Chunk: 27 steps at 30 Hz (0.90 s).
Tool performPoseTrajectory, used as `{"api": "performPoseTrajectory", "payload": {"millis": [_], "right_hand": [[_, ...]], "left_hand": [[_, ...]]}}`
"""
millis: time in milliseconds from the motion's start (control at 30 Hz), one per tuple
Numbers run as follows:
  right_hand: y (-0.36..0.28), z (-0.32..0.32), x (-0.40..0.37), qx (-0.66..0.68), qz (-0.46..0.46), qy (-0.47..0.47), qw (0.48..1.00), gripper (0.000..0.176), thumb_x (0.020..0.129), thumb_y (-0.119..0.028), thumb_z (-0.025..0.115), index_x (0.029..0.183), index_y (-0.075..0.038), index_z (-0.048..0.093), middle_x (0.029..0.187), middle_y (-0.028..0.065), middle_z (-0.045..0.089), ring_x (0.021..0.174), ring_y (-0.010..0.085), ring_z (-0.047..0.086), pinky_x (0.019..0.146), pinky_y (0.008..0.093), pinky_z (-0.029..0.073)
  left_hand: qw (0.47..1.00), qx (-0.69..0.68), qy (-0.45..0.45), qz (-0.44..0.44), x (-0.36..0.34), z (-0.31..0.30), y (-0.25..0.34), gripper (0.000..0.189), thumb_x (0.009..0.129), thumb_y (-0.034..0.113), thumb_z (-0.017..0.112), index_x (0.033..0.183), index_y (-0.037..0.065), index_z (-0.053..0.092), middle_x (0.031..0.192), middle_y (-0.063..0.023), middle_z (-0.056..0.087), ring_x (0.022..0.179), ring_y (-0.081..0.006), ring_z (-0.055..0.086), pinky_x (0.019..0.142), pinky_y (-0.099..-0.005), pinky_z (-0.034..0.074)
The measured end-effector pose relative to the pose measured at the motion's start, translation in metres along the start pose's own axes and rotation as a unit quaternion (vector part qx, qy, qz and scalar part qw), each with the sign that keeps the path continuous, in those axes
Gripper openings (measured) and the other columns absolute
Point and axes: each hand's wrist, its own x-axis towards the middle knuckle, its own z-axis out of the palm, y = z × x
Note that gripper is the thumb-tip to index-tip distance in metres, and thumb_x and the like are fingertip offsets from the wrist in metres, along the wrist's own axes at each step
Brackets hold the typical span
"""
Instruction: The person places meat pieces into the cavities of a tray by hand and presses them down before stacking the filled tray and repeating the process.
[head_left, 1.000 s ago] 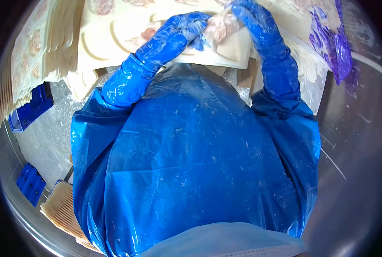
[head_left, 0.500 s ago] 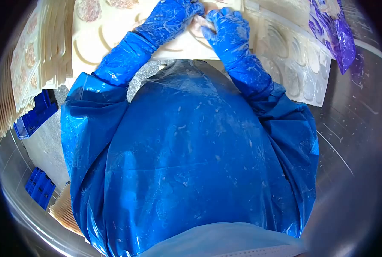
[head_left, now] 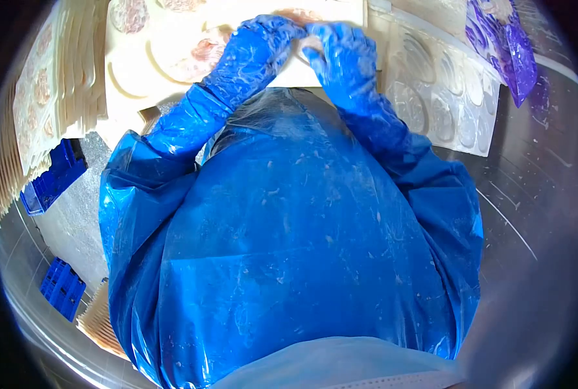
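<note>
My left hand [head_left: 263, 44], in a wet blue glove, is curled with its fingertips drawn together over the cream tray [head_left: 125, 76] with rounded recesses. My right hand [head_left: 346, 55], gloved the same way, has bent fingers meeting the left fingertips, its thumb a little apart. Whatever lies between the fingertips is mostly hidden; a pale pinkish bit shows below them. Beside my left wrist lies a pink, raw-meat-like piece [head_left: 208, 52] in the tray. Another pink mass [head_left: 298, 14] shows behind the hands, and a flattened pink patty [head_left: 130, 14] fills a recess at the upper left.
Filled trays [head_left: 42, 91] stand stacked on edge at the left. A translucent tray [head_left: 441, 97] with oval recesses lies at right, near a purple plastic bag [head_left: 512, 52] on the metal surface [head_left: 529, 168]. Blue crates [head_left: 55, 175] sit lower left.
Both hands have shifted slightly nearer to me and their fingertips have come together. The pink piece beside my left wrist now shows in the tray, where bare recess was visible before.
</note>
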Motion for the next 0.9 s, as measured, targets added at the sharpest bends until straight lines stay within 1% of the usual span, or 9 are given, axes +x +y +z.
{"api": "performPoseTrajectory", "payload": {"millis": [133, 167, 333, 433, 667, 733, 800, 833, 900], "right_hand": [[0.000, 0.009, 0.012, -0.008, 0.052, 0.057, 0.997, 0.030, 0.083, -0.028, 0.074, 0.110, -0.016, 0.069, 0.103, 0.0092, 0.068, 0.099, 0.0317, 0.063, 0.084, 0.0470, 0.047], [0.000, 0.007, 0.013, -0.029, 0.041, 0.047, 0.998, 0.029, 0.082, -0.027, 0.075, 0.109, -0.017, 0.070, 0.102, 0.0090, 0.067, 0.098, 0.0319, 0.062, 0.083, 0.0467, 0.047], [0.012, 0.001, -0.011, -0.113, -0.067, -0.049, 0.990, 0.017, 0.083, -0.023, 0.070, 0.099, -0.020, 0.070, 0.104, 0.0028, 0.063, 0.097, 0.0258, 0.059, 0.082, 0.0443, 0.046], [0.015, -0.019, -0.040, 0.006, -0.082, 0.008, 0.997, 0.021, 0.083, -0.016, 0.068, 0.104, -0.017, 0.071, 0.115, 0.0039, 0.065, 0.109, 0.0258, 0.059, 0.096, 0.0455, 0.046], [-0.003, -0.024, -0.057, 0.015, -0.077, -0.077, 0.994, 0.056, 0.090, -0.022, 0.070, 0.143, -0.012, 0.055, 0.147, 0.0099, 0.054, 0.137, 0.0303, 0.049, 0.118, 0.0468, 0.034], [-0.007, -0.035, -0.055, 0.026, -0.044, -0.124, 0.991, 0.057, 0.090, -0.024, 0.069, 0.145, -0.014, 0.055, 0.149, 0.0097, 0.052, 0.139, 0.0272, 0.047, 0.120, 0.0453, 0.032], [-0.011, -0.037, -0.043, 0.018, -0.056, -0.095, 0.994, 0.049, 0.091, -0.024, 0.068, 0.139, -0.014, 0.060, 0.139, 0.0084, 0.061, 0.128, 0.0263, 0.057, 0.113, 0.0457, 0.039], [-0.010, -0.036, -0.033, 0.033, -0.058, -0.051, 0.996, 0.044, 0.092, -0.024, 0.068, 0.134, -0.014, 0.063, 0.130, 0.0069, 0.065, 0.118, 0.0260, 0.061, 0.107, 0.0463, 0.043], [-0.017, -0.027, 0.001, 0.061, -0.096, 0.043, 0.993, 0.033, 0.090, -0.022, 0.070, 0.123, -0.016, 0.068, 0.105, 0.0035, 0.071, 0.092, 0.0243, 0.067, 0.088, 0.0435, 0.050]], "left_hand": [[0.996, 0.020, -0.016, -0.085, 0.021, -0.011, 0.007, 0.032, 0.093, 0.012, 0.063, 0.125, 0.013, 0.065, 0.128, -0.0114, 0.064, 0.120, -0.0331, 0.058, 0.109, -0.0447, 0.041], [0.997, 0.015, 0.079, 0.006, 0.028, -0.010, 0.009, 0.031, 0.079, 0.016, 0.065, 0.109, 0.008, 0.061, 0.099, -0.0173, 0.058, 0.093, -0.0360, 0.057, 0.078, -0.0483, 0.046], [0.994, 0.108, -0.012, 0.000, 0.014, -0.004, -0.015, 0.041, 0.080, 0.022, 0.069, 0.117, 0.007, 0.059, 0.102, -0.0184, 0.059, 0.096, -0.0385, 0.057, 0.080, -0.0491, 0.046], [0.995, 0.096, 0.010, 0.020, -0.014, -0.023, 0.001, 0.036, 0.097, 0.015, 0.058, 0.133, 0.013, 0.061, 0.146, -0.0088, 0.055, 0.140, -0.0306, 0.045, 0.122, -0.0489, 0.027], [0.997, 0.030, -0.064, 0.010, -0.028, -0.011, 0.029, 0.050, 0.099, 0.020, 0.058, 0.148, 0.014, 0.050, 0.157, -0.0100, 0.044, 0.149, -0.0251, 0.034, 0.125, -0.0482, 0.020], [0.998, 0.052, -0.032, 0.016, -0.032, -0.039, 0.022, 0.045, 0.099, 0.023, 0.059, 0.142, 0.013, 0.056, 0.149, -0.0115, 0.053, 0.142, -0.0266, 0.045, 0.121, -0.0467, 0.031], [0.983, -0.105, 0.076, -0.131, -0.044, -0.068, 0.004, 0.037, 0.098, 0.023, 0.062, 0.132, 0.012, 0.064, 0.134, -0.0124, 0.063, 0.127, -0.0291, 0.058, 0.111, -0.0442, 0.044], [0.986, -0.023, 0.132, -0.097, -0.054, -0.076, -0.024, 0.029, 0.097, 0.023, 0.063, 0.122, 0.010, 0.068, 0.123, -0.0130, 0.068, 0.112, -0.0307, 0.066, 0.100, -0.0425, 0.052], [0.980, -0.015, 0.077, -0.184, -0.059, -0.084, -0.040, 0.031, 0.088, 0.021, 0.068, 0.115, 0.008, 0.064, 0.111, -0.0159, 0.062, 0.104, -0.0348, 0.060, 0.091, -0.0453, 0.048]]}}
